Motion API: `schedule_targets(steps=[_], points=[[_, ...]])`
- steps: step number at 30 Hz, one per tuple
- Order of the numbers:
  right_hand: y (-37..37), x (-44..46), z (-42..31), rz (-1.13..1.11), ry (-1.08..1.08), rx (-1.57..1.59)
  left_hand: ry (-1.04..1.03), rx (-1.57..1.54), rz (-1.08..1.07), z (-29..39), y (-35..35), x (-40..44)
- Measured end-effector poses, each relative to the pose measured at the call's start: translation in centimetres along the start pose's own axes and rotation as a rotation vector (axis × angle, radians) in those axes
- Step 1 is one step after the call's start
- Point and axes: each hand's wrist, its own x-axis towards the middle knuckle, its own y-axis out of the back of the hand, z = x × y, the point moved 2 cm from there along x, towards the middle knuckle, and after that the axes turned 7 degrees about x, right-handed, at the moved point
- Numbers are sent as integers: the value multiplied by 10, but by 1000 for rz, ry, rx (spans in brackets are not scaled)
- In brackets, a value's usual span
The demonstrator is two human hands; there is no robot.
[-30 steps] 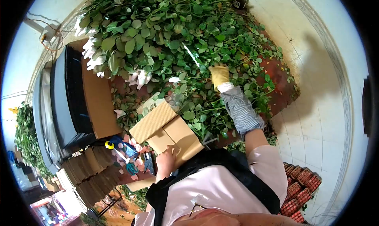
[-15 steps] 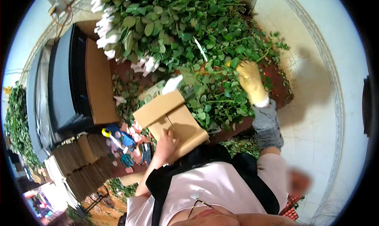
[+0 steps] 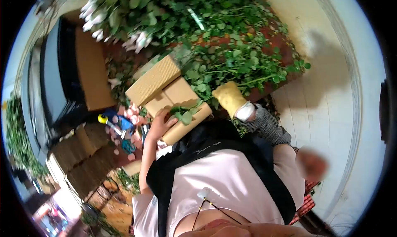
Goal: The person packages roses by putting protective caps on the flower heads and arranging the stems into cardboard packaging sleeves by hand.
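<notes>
My bare left hand (image 3: 159, 124) lies with fingers apart on a folded piece of brown cardboard (image 3: 182, 90), which has a corrugated flap at its far end and a rolled near edge. A leafy stem (image 3: 187, 115) crosses the cardboard beside my left fingertips. My right hand (image 3: 230, 97), in a yellow glove, is curled at the stem's right end, just right of the cardboard. The glove hides the exact grip. I cannot make out a flower head on this stem.
A large heap of leafy stems (image 3: 215, 21) covers the far table, with pale roses (image 3: 138, 41) at its left. Black-and-brown boxes (image 3: 93, 69) stand left. Petals, teal scissors (image 3: 128, 146) and a yellow-handled cutter (image 3: 103, 119) lie near stacked cardboard (image 3: 82, 154).
My right hand has drawn back from the heap towards the cardboard. A leafy stem now lies across the cardboard by my left hand. The view has shifted, and the white bloom beyond the flap is gone.
</notes>
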Motion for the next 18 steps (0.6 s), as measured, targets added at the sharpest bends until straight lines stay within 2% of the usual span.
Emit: schedule_targets(steps=[1, 2, 4, 5, 8, 9, 11, 12, 14, 15, 16, 18], points=[[4, -2, -4, 75, -19, 0, 38, 16, -24, 1, 1, -1], [10, -5, -8, 148, -40, -5, -20, 75, -24, -4, -3, -1], [5, -4, -4, 180, -8, 89, 59, 73, -59, 0, -4, -1], [-3, -5, 2, 264, -1, 200, 46, 74, -48, 0, -4, -2], [-39, -10, 20, 223, 76, 389, 7, 73, -26, 6, -1, -3], [-45, -9, 22, 186, 94, 345, 13, 53, -24, -1, -3, -2], [-32, -13, 22, 275, 141, 447, 52, 7, -5, -8, -6, -2], [-8, -15, 20, 338, 149, 504, -23, 49, 39, -10, -7, -2], [28, -10, 22, 453, 208, 609, 33, 143, 53, -4, -9, -1], [44, -9, 26, 392, 158, 669, 61, 127, 60, -4, -11, 0], [47, -5, 34, 432, 163, 764, 94, 90, 53, -2, -11, -1], [59, 3, 52, 459, 93, 668, 60, 134, 83, 0, -11, -2]])
